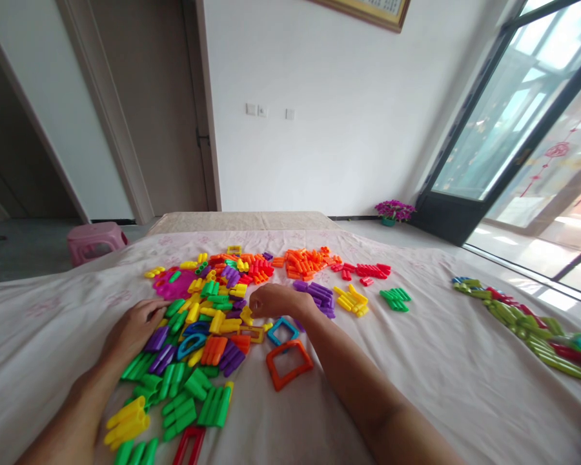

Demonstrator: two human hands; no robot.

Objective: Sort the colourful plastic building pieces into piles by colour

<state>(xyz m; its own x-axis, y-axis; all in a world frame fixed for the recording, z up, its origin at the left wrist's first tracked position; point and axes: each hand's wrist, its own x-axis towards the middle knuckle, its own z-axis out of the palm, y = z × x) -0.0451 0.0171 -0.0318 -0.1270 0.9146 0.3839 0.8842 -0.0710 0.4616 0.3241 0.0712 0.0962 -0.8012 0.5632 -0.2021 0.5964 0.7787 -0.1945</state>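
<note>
A mixed heap of plastic building blocks (217, 302), tube-shaped and in several colours, lies on the bed-like surface in front of me. At its left edge rests my left hand (136, 328), fingers reaching to the blocks with a gap between thumb and forefinger; it is open. My right hand (277, 301) is closed at the heap's right side, a yellow block (246, 316) at its fingertips. Part of that block is hidden by the fingers. Just below this hand lie a blue square frame (272, 330) and an orange square frame (270, 368).
Colour-sorted groups lie to the right: orange blocks (303, 263), red blocks (374, 271), purple blocks (321, 296), yellow blocks (352, 300) and green blocks (396, 298). More pieces (527, 329) form a strip at far right. A pink stool (97, 240) stands beyond the left side.
</note>
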